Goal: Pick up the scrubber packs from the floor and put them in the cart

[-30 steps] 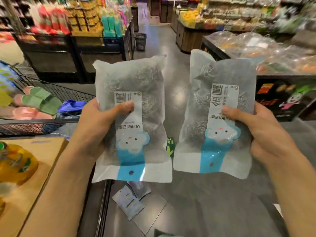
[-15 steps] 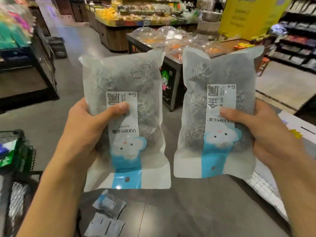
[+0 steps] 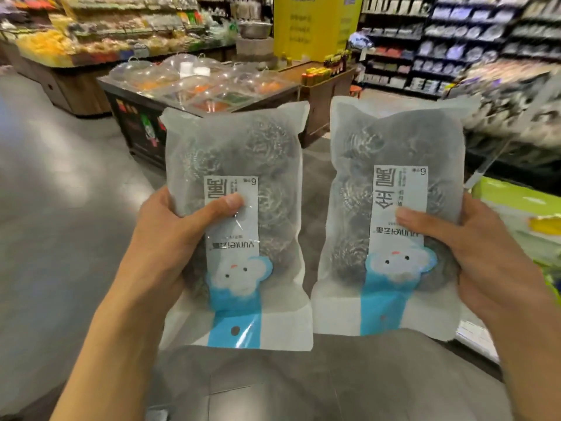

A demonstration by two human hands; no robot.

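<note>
**Two scrubber packs held up, one in each hand**

You hold a scrubber pack in each grip, side by side at chest height above the grey floor [image 3: 60, 238]. Your left hand [image 3: 170, 238] wraps the left scrubber pack [image 3: 239, 226] from its outer edge, thumb pressed across the white label. Your right hand [image 3: 491, 253] holds the right scrubber pack [image 3: 391, 220] the same way, thumb on its label. The two packs are just beside each other, not quite touching. Each is a frosted clear bag of steel-wool balls with a white label strip, a blue band and a white cartoon cloud face; the print reads upside down to you.

Beyond the packs stands a dark display stand [image 3: 136, 123] topped with clear domed covers, then produce bins [image 3: 60, 47], a yellow pillar [image 3: 315, 25] and dark shelving [image 3: 470, 41].

Compared with half a second ago, your view has swung further right: the loose packs on the floor and the cart at the left edge are gone, and the pillar is now central. Your hold on both packs is unchanged.
</note>
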